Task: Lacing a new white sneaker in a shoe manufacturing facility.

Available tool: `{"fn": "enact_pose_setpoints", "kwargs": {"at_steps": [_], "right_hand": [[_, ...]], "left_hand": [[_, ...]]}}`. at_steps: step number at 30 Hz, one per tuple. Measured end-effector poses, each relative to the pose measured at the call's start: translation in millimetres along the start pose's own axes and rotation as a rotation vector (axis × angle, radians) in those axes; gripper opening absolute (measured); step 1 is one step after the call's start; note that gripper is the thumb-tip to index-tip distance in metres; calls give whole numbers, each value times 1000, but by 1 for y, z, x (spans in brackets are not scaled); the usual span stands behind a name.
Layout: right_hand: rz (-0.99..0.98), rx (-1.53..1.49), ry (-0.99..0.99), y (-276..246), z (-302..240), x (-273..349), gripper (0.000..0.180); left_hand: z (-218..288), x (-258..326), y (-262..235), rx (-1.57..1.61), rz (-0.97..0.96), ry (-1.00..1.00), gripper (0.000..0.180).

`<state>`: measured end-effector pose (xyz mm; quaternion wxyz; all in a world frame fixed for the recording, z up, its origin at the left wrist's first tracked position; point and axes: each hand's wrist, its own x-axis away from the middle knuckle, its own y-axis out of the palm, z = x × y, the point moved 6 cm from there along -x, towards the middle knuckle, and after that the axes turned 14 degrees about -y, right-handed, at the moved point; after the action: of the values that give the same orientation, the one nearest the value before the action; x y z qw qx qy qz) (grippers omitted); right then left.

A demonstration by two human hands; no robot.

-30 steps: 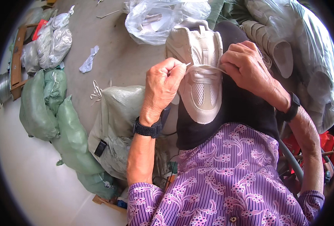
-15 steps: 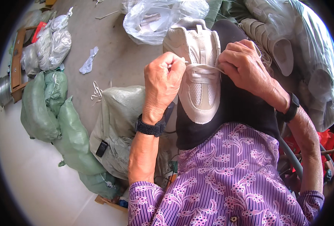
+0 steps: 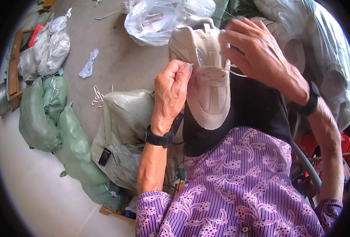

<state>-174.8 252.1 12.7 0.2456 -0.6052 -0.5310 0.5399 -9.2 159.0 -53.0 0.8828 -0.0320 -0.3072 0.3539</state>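
far left of the shoe [image 3: 206, 75], green sacks [image 3: 44, 114] lie on the floor, and a grey bag [image 3: 123, 130] sits just left of it. the left hand [image 3: 171, 91] is clenched at the shoe's left side, pinching a white lace [image 3: 194, 64]. the shoe rests toe-down on the lap. the right hand [image 3: 262, 55] curls over its upper right, grasping the lace's other end [image 3: 236, 73].

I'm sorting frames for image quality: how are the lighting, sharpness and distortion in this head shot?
Head view: even daylight, soft shadows only; the beige sneaker and left hand are sharp; the right hand is slightly motion-blurred; mild glare on the clear plastic bag; fisheye bending and a black rim darken the edges.
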Motion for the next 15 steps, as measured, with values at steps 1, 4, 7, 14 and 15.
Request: {"fn": "enact_pose_setpoints", "kwargs": {"at_steps": [1, 4, 7, 14, 15], "right_hand": [[70, 50, -105, 2, -4, -9, 8], [-15, -35, -157, 30, -9, -21, 11], [-24, -118, -183, 42, -16, -27, 10], [-160, -108, -149, 51, -16, -32, 7], [-156, -105, -143, 49, -16, -30, 7]], "left_hand": [[-4, 1, 0, 1, -3, -9, 28], [-3, -1, 2, 106, -51, -27, 27], [-10, -4, 1, 104, -128, -138, 25], [-3, -5, 6, 96, -158, 19, 23], [-3, -6, 7, 99, -150, 6, 24]]}}
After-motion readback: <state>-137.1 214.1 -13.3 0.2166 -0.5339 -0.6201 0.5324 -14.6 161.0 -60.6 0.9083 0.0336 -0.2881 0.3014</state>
